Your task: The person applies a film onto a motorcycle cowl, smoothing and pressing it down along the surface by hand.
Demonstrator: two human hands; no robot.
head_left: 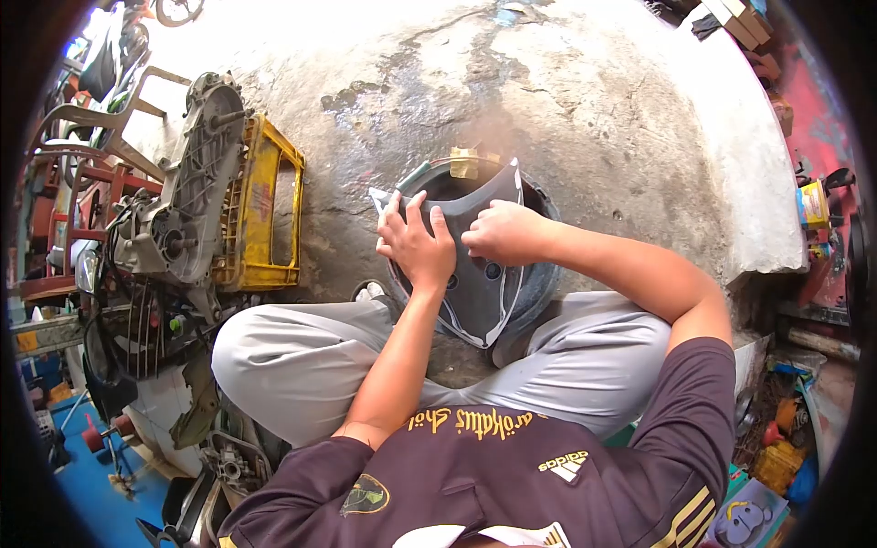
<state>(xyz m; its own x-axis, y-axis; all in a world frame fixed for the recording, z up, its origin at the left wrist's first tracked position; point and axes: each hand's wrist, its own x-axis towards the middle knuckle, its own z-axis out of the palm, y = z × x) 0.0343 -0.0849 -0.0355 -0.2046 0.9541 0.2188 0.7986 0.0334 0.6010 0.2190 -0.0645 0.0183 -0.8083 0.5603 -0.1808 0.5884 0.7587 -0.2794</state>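
A dark grey, roughly triangular panel [477, 301] with white edges, like a motorcycle body panel, lies across a round dark basin [545, 290] between my knees. My left hand [418, 245] rests on the panel's left part, fingers spread over its surface. On the upper right part of the panel, my right hand [508, 233] is closed with its knuckles up. Whatever those fingers may hold is hidden beneath them. A small yellowish block [464, 163] sits at the basin's far rim.
To the left, a metal engine casing [203, 173] leans against a yellow crate [285, 210]. A chair [110, 123] stands behind it. Wet stains mark the concrete floor [603, 137] beyond the basin. A pale ledge [754, 183] and cluttered parts line the right side.
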